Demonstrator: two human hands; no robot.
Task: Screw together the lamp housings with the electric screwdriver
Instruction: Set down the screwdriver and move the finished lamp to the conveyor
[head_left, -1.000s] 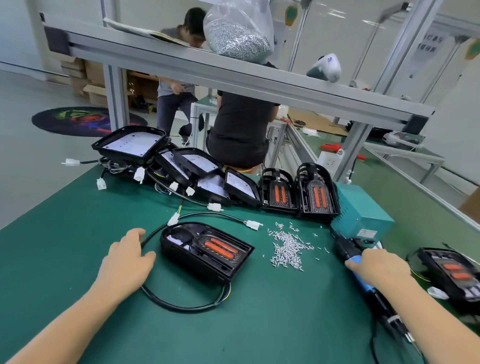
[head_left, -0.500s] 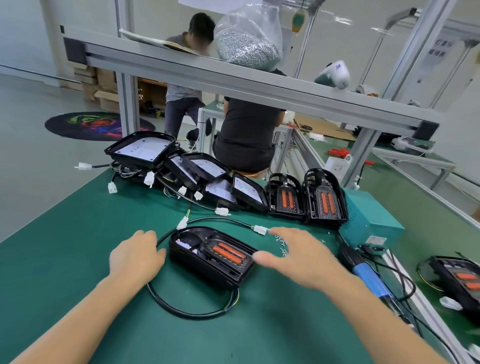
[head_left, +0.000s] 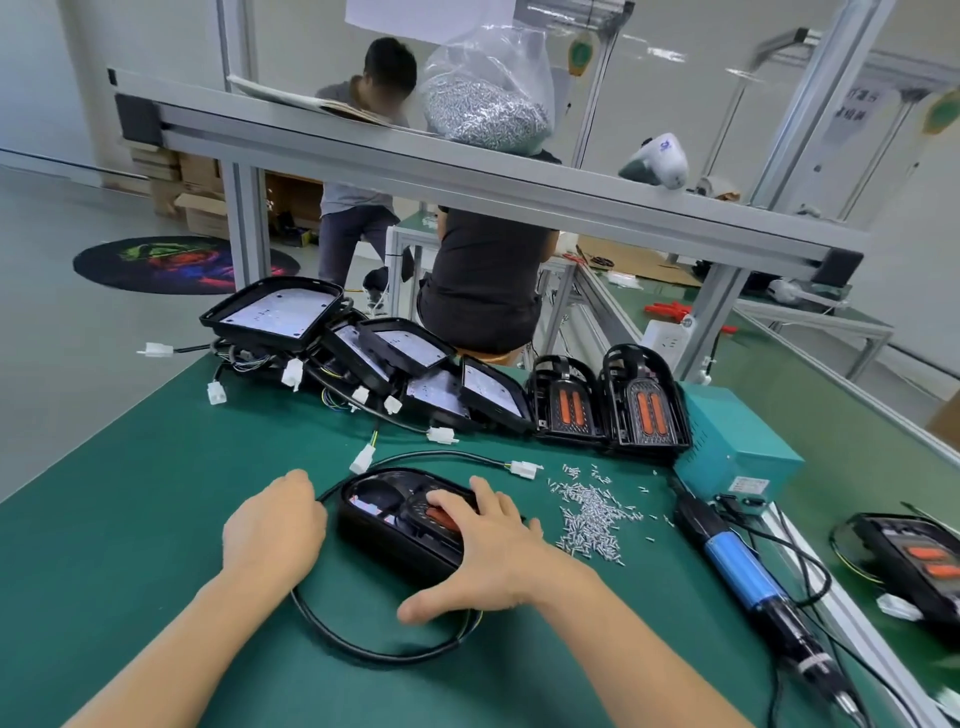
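A black lamp housing (head_left: 384, 519) with orange inserts lies on the green mat in front of me, its black cable (head_left: 363, 647) looped round it. My right hand (head_left: 483, 556) lies over the housing's right end, fingers spread across the top and thumb at the near side. My left hand (head_left: 270, 525) rests on the mat just left of the housing, fingers loosely bent and holding nothing. The blue and black electric screwdriver (head_left: 737, 566) lies unheld on the mat to the right. A loose pile of small screws (head_left: 592, 514) sits between housing and screwdriver.
Several more housings (head_left: 395, 353) and two upright ones (head_left: 644, 400) stand along the back edge beside a teal power box (head_left: 737, 441). Another housing (head_left: 919, 566) lies at far right. An aluminium frame rail (head_left: 467, 176) carries a bag of screws (head_left: 488, 98). Two people are behind the bench.
My right hand let go of the screwdriver, swung left across the screws and landed on the housing. The left hand stayed beside the housing.
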